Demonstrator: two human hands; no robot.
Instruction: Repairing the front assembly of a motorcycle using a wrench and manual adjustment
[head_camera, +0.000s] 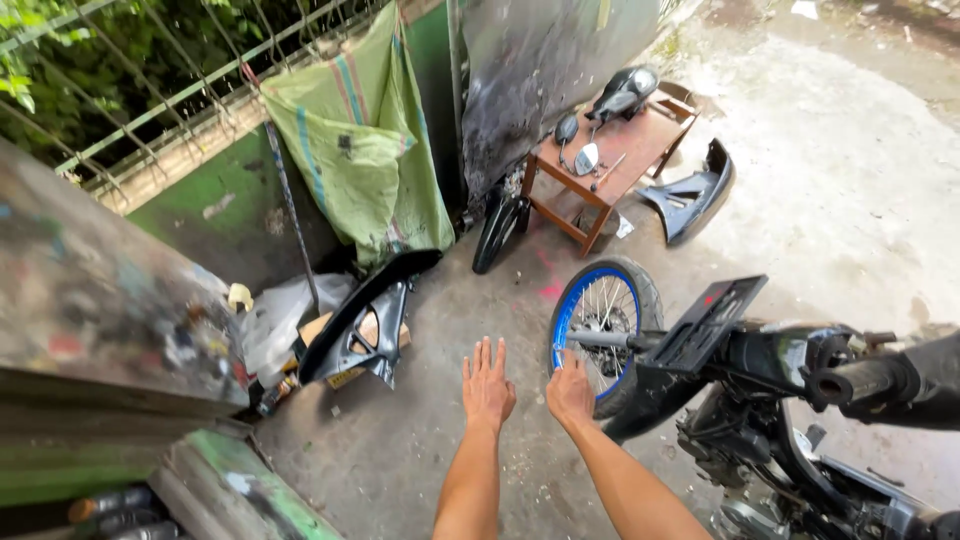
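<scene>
Both my arms reach forward over the concrete floor. My left hand (487, 380) is flat with fingers stretched out and holds nothing. My right hand (569, 390) sits right at the blue rim of the motorcycle's front wheel (600, 310), fingers curled toward the tyre; whether it grips the wheel I cannot tell. The stripped motorcycle (780, 400) stands to the right, with a black handlebar grip (860, 380) and a flat black bracket (705, 320) over the wheel.
A black plastic fairing (365, 320) leans against clutter at left. A wooden table (610, 160) at the back carries mirrors and a black cover; another fairing (690, 195) and a fender (497, 230) lie beside it. Green sack (360, 140) hangs on the fence.
</scene>
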